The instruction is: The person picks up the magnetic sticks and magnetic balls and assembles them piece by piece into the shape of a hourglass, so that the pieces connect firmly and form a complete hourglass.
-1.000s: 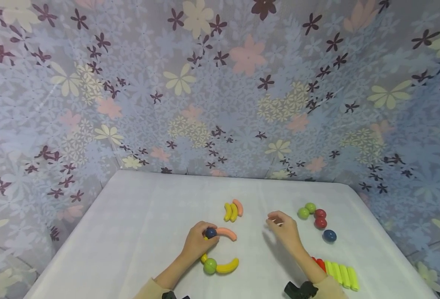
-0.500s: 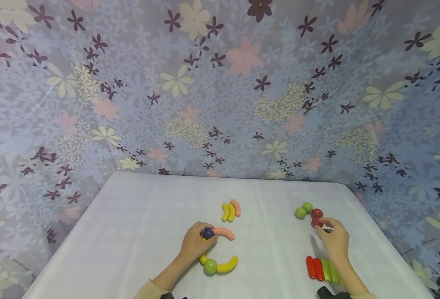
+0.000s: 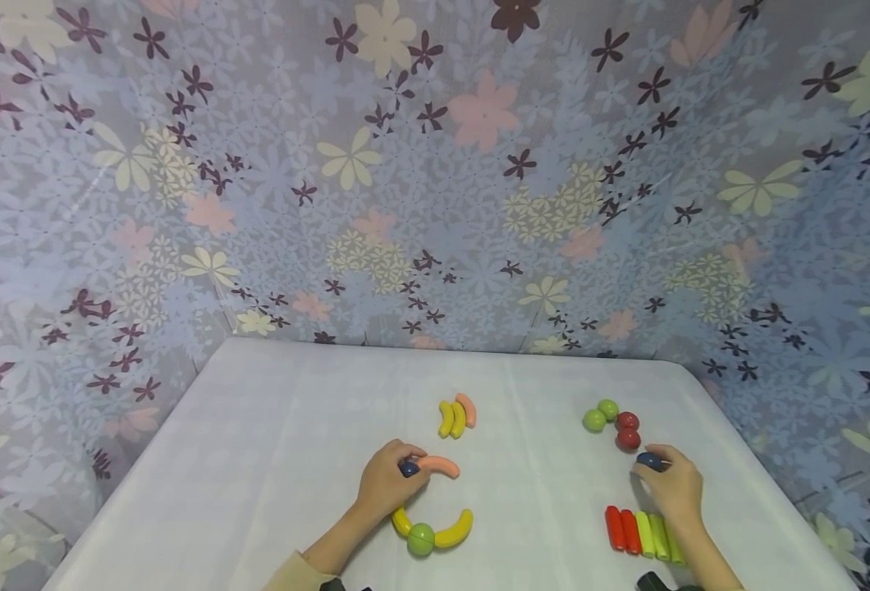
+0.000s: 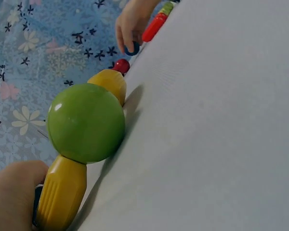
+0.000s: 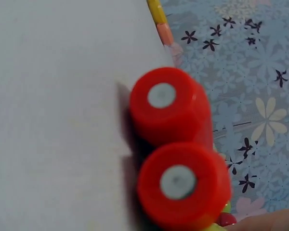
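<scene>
My left hand [image 3: 391,480] grips a dark blue ball [image 3: 409,468], partly covered by the fingers. An orange curved stick [image 3: 439,466] extends to the right from that ball. Below the hand, a green ball [image 3: 421,539] sits between a yellow curved stick [image 3: 401,521] and another yellow curved stick [image 3: 455,530]. The left wrist view shows the green ball [image 4: 86,122] close up, touching the nearer yellow stick [image 4: 62,195]. Over on the right, my right hand [image 3: 677,484] pinches a second dark blue ball [image 3: 651,461] between thumb and fingers.
Two red balls [image 3: 628,430] and two green balls [image 3: 601,415] lie beyond the right hand. Red and lime straight sticks [image 3: 638,532], with pale discs on the red ends, lie beneath the right forearm. Small yellow and orange curved sticks [image 3: 455,417] lie at the table's [image 3: 317,402] middle back.
My right hand has gone from mid-table to the right and taken hold of the blue ball there. The green ball and yellow sticks have shifted slightly toward me; the orange stick moved slightly left.
</scene>
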The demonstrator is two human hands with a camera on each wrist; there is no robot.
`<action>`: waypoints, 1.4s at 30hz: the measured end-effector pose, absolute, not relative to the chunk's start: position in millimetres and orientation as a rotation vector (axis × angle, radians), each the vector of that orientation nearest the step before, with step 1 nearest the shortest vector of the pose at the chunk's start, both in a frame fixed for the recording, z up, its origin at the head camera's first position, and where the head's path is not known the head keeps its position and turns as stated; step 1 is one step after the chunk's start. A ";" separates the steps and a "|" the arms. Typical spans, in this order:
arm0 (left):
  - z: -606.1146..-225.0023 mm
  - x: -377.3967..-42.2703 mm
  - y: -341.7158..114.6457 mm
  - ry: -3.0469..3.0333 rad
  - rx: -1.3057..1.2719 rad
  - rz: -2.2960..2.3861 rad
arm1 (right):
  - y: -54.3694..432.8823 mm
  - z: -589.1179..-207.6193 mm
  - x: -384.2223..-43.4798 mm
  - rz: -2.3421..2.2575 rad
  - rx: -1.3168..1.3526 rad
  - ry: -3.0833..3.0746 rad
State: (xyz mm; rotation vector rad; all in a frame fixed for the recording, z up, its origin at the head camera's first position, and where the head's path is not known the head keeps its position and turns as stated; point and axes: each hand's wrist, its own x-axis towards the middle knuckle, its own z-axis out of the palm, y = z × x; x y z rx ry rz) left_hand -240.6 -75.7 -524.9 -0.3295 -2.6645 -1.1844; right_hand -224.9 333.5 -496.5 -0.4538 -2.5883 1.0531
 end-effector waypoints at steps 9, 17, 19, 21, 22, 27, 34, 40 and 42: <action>-524.1 -240.7 -75.5 -2.666 -0.333 -1.169 | 296.2 -477.7 -224.1 1.107 -0.308 -2.535; -521.9 -241.3 -73.8 -2.636 -0.308 -1.122 | 229.7 -477.5 -233.2 1.282 -0.072 -2.566; -521.8 -241.4 -73.1 -2.634 -0.307 -1.136 | 213.5 -480.0 -235.0 1.318 -0.027 -2.568; -521.4 -241.2 -72.4 -2.637 -0.303 -1.148 | 198.4 -484.3 -236.3 1.336 0.030 -2.563; -521.1 -241.0 -72.1 -2.640 -0.302 -1.151 | 191.1 -486.4 -236.2 1.350 0.054 -2.560; -520.6 -240.1 -71.2 -2.647 -0.287 -1.146 | 159.0 -495.1 -231.7 1.465 0.155 -2.561; -520.5 -240.1 -71.0 -2.630 -0.314 -1.110 | 133.6 -500.5 -226.5 1.562 0.207 -2.596; -520.9 -239.4 -71.3 -2.654 -0.293 -1.111 | 127.5 -505.9 -227.0 1.495 0.254 -2.626; -521.2 -239.2 -71.5 -2.660 -0.288 -1.109 | 127.0 -506.6 -227.0 1.492 0.250 -2.633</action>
